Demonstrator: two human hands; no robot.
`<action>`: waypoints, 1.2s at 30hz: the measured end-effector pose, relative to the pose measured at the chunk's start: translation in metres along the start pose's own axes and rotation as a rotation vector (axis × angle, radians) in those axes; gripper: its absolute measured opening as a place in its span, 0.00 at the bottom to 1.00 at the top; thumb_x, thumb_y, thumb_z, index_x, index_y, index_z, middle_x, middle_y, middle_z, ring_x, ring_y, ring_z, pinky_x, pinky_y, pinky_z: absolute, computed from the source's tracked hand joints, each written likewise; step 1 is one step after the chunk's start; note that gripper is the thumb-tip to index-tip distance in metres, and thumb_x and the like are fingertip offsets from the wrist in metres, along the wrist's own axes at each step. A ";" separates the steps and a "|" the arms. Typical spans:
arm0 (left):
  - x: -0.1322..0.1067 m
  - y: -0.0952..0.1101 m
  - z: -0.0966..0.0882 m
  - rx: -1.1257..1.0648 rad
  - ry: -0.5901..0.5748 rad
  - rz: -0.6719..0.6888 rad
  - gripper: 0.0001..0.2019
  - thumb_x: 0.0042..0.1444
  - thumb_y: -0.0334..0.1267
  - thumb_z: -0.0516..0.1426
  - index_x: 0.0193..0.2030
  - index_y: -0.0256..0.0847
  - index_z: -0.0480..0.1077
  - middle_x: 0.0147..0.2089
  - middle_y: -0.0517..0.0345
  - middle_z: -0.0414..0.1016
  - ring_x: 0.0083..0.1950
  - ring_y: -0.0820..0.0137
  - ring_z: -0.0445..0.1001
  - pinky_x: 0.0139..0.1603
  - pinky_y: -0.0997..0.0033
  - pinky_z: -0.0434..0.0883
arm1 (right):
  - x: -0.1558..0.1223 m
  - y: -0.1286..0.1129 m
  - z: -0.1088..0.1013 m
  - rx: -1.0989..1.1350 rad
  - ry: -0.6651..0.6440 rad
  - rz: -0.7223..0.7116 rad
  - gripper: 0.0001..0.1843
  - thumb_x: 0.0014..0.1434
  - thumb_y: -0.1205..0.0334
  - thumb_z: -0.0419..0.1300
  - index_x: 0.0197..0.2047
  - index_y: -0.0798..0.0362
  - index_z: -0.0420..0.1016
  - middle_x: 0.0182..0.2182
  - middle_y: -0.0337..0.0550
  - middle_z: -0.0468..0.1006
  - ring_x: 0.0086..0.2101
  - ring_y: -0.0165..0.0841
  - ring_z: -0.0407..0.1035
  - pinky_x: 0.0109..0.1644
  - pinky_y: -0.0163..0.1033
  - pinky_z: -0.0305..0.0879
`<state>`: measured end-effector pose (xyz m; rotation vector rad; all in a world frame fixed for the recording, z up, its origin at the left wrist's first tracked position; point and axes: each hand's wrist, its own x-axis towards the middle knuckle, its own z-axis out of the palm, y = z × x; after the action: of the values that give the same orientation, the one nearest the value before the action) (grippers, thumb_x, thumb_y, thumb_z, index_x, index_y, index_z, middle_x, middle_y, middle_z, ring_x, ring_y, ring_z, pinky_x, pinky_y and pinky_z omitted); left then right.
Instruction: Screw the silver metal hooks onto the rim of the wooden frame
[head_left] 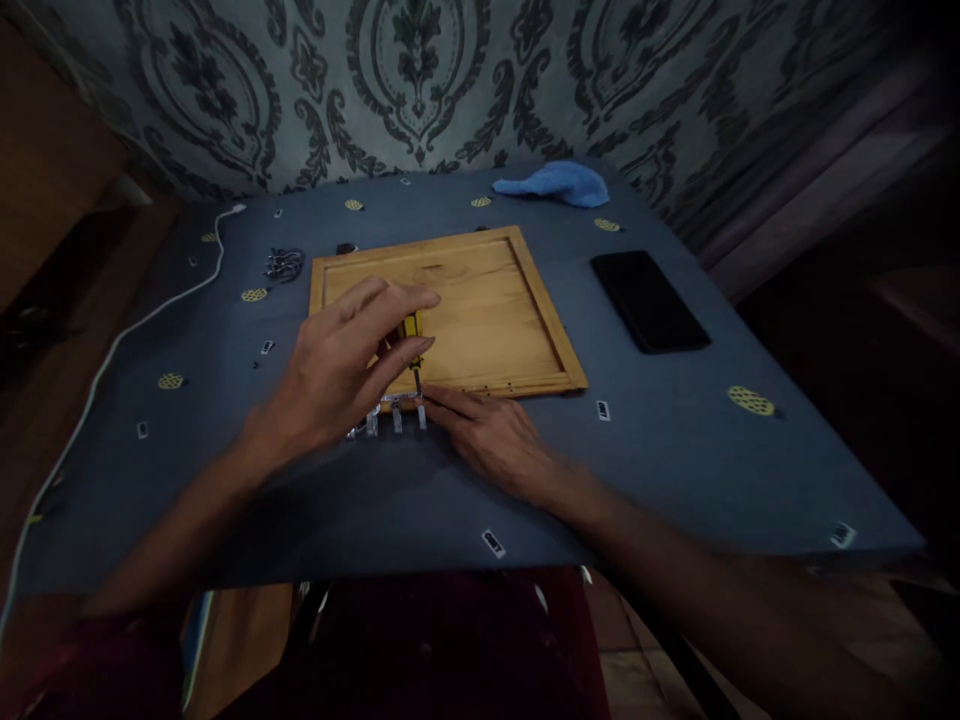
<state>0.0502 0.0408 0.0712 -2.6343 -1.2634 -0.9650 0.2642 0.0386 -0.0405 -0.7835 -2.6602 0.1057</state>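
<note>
A framed wooden board (465, 320) lies flat on the table in front of me. Above its near edge, my left hand (341, 360) grips the yellow and black handle of a screwdriver (411, 326). The tool stands nearly upright, its shaft pointing down at a row of metal hooks (397, 416) along that edge. My right hand (491, 440) rests at the same edge, its fingertips beside the screwdriver's tip and the rightmost hook. Whether those fingertips pinch a small part cannot be made out. Small dark holes show in the frame to their right.
Several loose metal hooks (283, 264) lie at the left. A black phone (649, 300) is on the right, and a blue cloth (559, 185) lies at the back. A white cable (157, 310) runs down the left side of the table (675, 450).
</note>
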 end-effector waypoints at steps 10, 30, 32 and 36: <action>-0.003 -0.001 0.001 0.030 -0.017 -0.013 0.15 0.69 0.39 0.58 0.59 0.39 0.70 0.47 0.53 0.80 0.41 0.70 0.79 0.44 0.71 0.78 | 0.001 -0.001 -0.003 -0.003 -0.003 0.004 0.25 0.64 0.77 0.54 0.62 0.54 0.75 0.60 0.50 0.79 0.47 0.38 0.79 0.48 0.43 0.78; -0.002 0.001 -0.003 0.037 -0.049 -0.022 0.14 0.69 0.38 0.56 0.59 0.40 0.71 0.49 0.52 0.80 0.42 0.69 0.79 0.46 0.69 0.78 | 0.000 0.000 -0.001 0.047 -0.014 0.008 0.26 0.64 0.77 0.55 0.64 0.56 0.74 0.61 0.53 0.77 0.49 0.42 0.79 0.50 0.48 0.79; -0.002 0.001 -0.006 0.018 -0.061 -0.031 0.15 0.69 0.37 0.56 0.60 0.41 0.70 0.51 0.52 0.80 0.46 0.68 0.80 0.51 0.67 0.78 | 0.000 0.000 -0.001 0.036 -0.003 0.009 0.26 0.64 0.77 0.55 0.63 0.55 0.74 0.61 0.52 0.77 0.50 0.41 0.79 0.50 0.47 0.79; -0.003 -0.001 -0.005 0.024 -0.075 -0.056 0.16 0.69 0.37 0.56 0.62 0.40 0.69 0.54 0.51 0.80 0.48 0.67 0.80 0.54 0.66 0.78 | 0.000 0.000 -0.002 0.042 -0.011 0.009 0.26 0.64 0.77 0.56 0.64 0.55 0.74 0.62 0.53 0.76 0.50 0.42 0.79 0.50 0.48 0.79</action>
<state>0.0457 0.0374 0.0734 -2.6540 -1.3622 -0.8600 0.2650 0.0382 -0.0390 -0.7841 -2.6559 0.1685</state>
